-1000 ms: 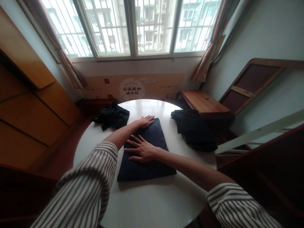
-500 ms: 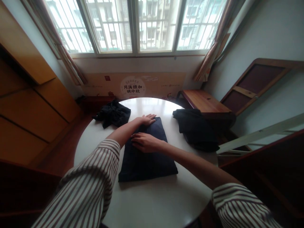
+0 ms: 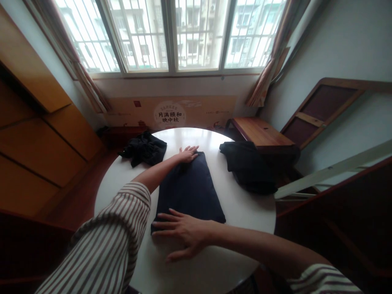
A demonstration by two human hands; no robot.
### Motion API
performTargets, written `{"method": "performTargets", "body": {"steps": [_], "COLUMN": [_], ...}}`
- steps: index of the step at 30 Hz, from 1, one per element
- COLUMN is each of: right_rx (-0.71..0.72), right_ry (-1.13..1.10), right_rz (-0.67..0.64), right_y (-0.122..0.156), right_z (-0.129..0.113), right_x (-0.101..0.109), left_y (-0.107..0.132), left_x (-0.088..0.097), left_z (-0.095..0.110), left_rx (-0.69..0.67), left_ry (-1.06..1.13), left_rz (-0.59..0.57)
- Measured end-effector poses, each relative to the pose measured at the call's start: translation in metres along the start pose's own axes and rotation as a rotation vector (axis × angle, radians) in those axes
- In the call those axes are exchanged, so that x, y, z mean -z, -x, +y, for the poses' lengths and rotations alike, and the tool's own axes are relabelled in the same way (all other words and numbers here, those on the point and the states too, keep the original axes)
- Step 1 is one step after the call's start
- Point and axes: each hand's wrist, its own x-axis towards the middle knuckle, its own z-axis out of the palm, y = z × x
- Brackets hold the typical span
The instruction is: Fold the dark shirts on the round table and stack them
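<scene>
Head camera, looking down over a round white table (image 3: 245,204) with a smooth, glossy top: a folded cloth (image 3: 190,190), dark navy, matte and soft-looking, lies at the middle of the table as a flat, neat-edged rectangle. Its long axis runs from the person straight away toward the window (image 3: 171,32), one short edge close to the person, the other at the far end.

The left hand (image 3: 187,154) rests palm down on the far short edge of the cloth, fingers straight and close together, closed around nothing. The right hand (image 3: 180,232) lies flat at the near short edge, fingers spread wide; its upper fingers touch the cloth's near left corner while the thumb and palm press the bare tabletop. It, too, grasps nothing. Both forearms come out of loose sleeves (image 3: 110,241) striped white and brown.

A crumpled black garment (image 3: 143,149) sits bunched on the table's far left, just beside the left forearm. A larger black heap (image 3: 248,165) drapes over the table's right rim, well apart from the folded cloth. Behind it stands a low wooden bench (image 3: 260,131), and a printed cardboard panel (image 3: 171,112) leans under the window.
</scene>
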Motion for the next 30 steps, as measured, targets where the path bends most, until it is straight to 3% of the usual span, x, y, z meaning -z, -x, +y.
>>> {"method": "performTargets", "body": {"steps": [3, 5, 7, 10, 12, 14, 16, 20, 22, 24, 28, 30], "right_rx": [-0.101, -0.313, -0.608, -1.019, -1.125, -1.128, -1.121, -1.141, -1.149, -1.142, -1.051, -0.983], "right_ry": [-0.162, -0.183, -0.228, -0.505, -0.774, -0.977, -1.061, -1.087, -1.063, -1.018, -0.979, -0.996], "right_rz": [0.233, 0.482, 0.708, 0.969, 1.051, 1.027, 0.948, 0.796, 0.757, 0.748, 0.742, 0.742], "right_y": [0.017, 0.035, 0.057, 0.085, 0.093, 0.093, 0.086, 0.069, 0.063, 0.060, 0.062, 0.065], "right_z": [-0.003, 0.009, 0.029, 0.060, 0.074, 0.083, 0.088, 0.099, 0.104, 0.105, 0.096, 0.090], "right_x": [0.019, 0.039, 0.060, 0.086, 0.098, 0.106, 0.110, 0.111, 0.109, 0.107, 0.105, 0.100], "left_y": [0.032, 0.067, 0.111, 0.174, 0.204, 0.221, 0.226, 0.214, 0.205, 0.198, 0.195, 0.198], "left_x": [0.010, 0.014, 0.013, 0.000, -0.012, -0.022, -0.026, -0.024, -0.024, -0.027, -0.038, -0.041], "left_z": [0.012, 0.011, 0.002, -0.016, -0.024, -0.026, -0.024, -0.018, -0.017, -0.018, -0.023, -0.024], "left_rx": [0.053, 0.074, 0.134, 0.417, 0.591, 0.662, 0.644, 0.547, 0.527, 0.493, 0.395, 0.311], "left_ry": [0.095, 0.213, 0.349, 0.682, 0.987, 1.233, 1.353, 1.362, 1.325, 1.297, 1.288, 1.295], "left_rz": [0.269, 0.479, 0.612, 0.658, 0.588, 0.518, 0.464, 0.211, 0.141, 0.209, 0.451, 0.432]}}
